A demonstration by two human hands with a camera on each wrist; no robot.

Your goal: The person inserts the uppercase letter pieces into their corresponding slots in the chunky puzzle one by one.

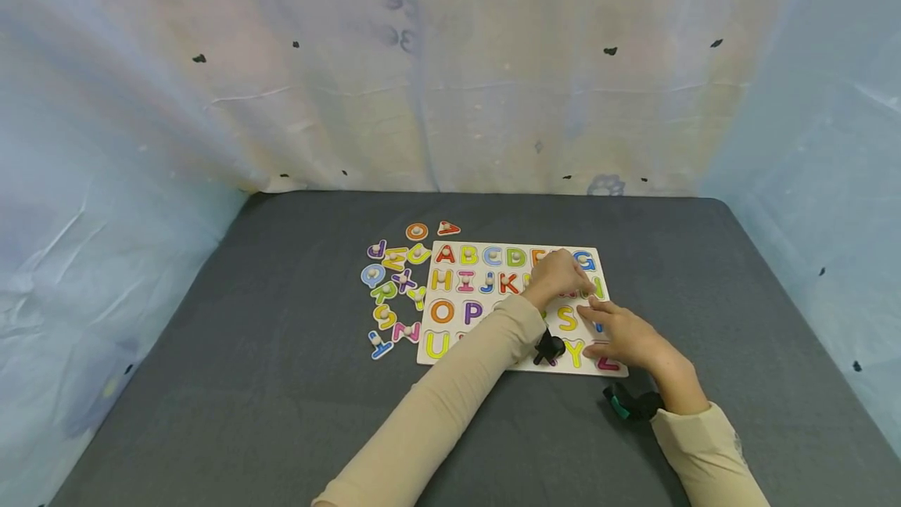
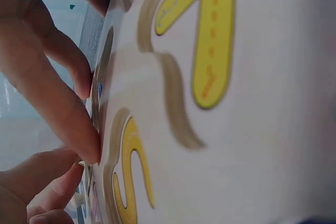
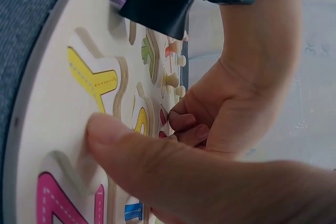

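Note:
A white wooden alphabet puzzle board [image 1: 590,371] lies on the grey table. My left hand [image 1: 559,276] reaches across it from the left, thumb and fingers pinching a green letter piece [image 1: 599,287] at the right end of the second row. Most of that piece is hidden by the fingers. My right hand [image 1: 622,335] rests on the board's right side, fingers extended, its index fingertip close to the left hand. In the right wrist view, the right thumb [image 3: 121,140] touches the board between the yellow Y slot [image 3: 94,80] and the pink Z slot [image 3: 52,203].
Several loose letter pieces with knobs, among them a blue Q [image 1: 372,275] and a pink Z [image 1: 407,332], lie left of the board. An orange O [image 1: 417,231] and a red piece [image 1: 448,228] are behind it. Black wrist cameras [image 1: 549,347] hang under both wrists.

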